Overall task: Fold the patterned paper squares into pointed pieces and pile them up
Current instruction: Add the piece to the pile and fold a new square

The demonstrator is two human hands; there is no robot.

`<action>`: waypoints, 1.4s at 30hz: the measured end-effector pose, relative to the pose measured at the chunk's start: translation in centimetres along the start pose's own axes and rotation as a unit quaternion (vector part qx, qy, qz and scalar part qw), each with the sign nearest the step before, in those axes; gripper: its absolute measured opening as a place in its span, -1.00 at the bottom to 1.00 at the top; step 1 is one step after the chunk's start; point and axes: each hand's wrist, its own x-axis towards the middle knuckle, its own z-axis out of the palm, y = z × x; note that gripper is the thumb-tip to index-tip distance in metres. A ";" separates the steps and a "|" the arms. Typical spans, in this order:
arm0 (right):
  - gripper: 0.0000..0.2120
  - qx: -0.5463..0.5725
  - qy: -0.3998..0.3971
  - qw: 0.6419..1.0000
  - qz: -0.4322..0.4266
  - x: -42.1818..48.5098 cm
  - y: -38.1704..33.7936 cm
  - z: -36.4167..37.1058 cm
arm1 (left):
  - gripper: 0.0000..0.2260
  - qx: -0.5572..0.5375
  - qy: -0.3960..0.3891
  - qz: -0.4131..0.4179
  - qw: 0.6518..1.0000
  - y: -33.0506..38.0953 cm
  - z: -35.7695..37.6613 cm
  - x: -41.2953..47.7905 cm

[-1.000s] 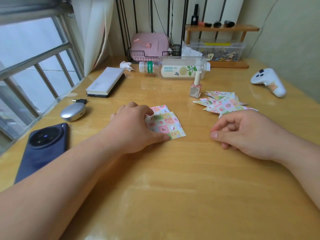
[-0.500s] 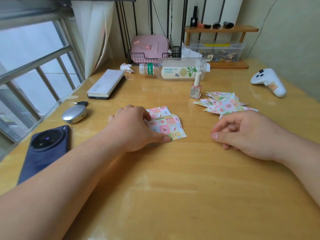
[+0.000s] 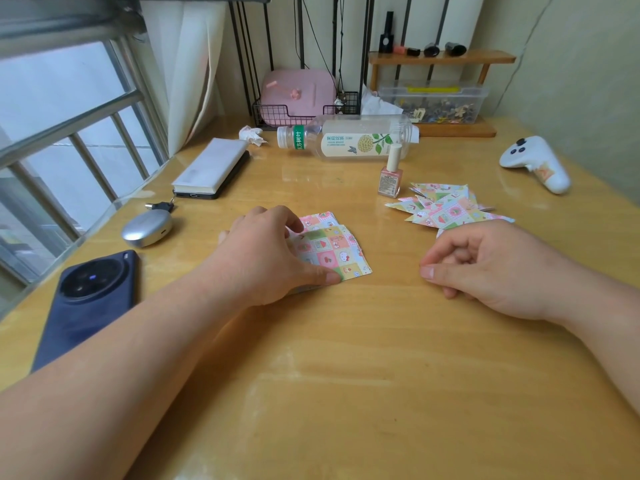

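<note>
On the glossy wooden tabletop (image 3: 346, 375) beside a barred window (image 3: 69, 126), my left hand (image 3: 263, 258) grips the stack of paper squares (image 3: 332, 247); my right hand (image 3: 491, 271) rests loosely curled, empty. One pile of pointed pieces (image 3: 446, 211) lies just beyond it, near one nail polish bottle (image 3: 390, 174).

The wooden tabletop (image 3: 346, 393) bears a phone (image 3: 86, 306) by its left edge, paper squares (image 3: 332, 247) centrally, and folded pieces (image 3: 446, 209) toward the right edge.

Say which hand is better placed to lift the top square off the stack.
Left. The left hand lies on the stack of paper squares, thumb on its near edge. The right hand rests loosely curled on the table, apart from the stack, beside the folded pieces.
</note>
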 end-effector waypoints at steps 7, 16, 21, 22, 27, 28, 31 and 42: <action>-0.95 -0.005 0.000 1.000 0.000 -0.1 -0.1 0.0 | -0.21 0.006 0.011 0.001 1.000 0.1 0.0 -0.1; -0.95 -0.006 -0.001 1.000 0.005 -0.1 -0.1 0.0 | -0.13 -0.002 0.026 0.007 1.000 0.3 0.0 -0.1; -0.95 -0.003 -0.002 1.000 0.002 0.0 0.0 0.0 | -0.16 -0.003 0.033 0.014 0.999 0.2 0.1 -0.1; -0.95 -0.003 -0.002 1.000 0.002 0.0 0.0 0.0 | -0.17 -0.001 0.033 0.014 0.999 0.2 0.1 -0.1; -0.95 -0.005 -0.001 1.000 -0.001 0.0 0.1 0.0 | -0.17 0.022 0.015 -0.001 1.000 0.2 0.0 0.0; -0.95 -0.005 -0.001 1.000 -0.003 0.0 0.0 0.0 | -0.19 0.032 0.009 -0.003 0.999 0.2 0.0 -0.1; -0.95 -0.007 -0.001 1.000 -0.005 0.0 0.0 0.0 | -0.26 0.058 0.002 -0.004 0.998 0.3 -0.2 -0.2; -0.95 -0.006 0.000 1.000 -0.004 0.0 0.1 0.0 | -0.32 0.038 -0.002 0.005 0.999 0.6 -0.2 -0.5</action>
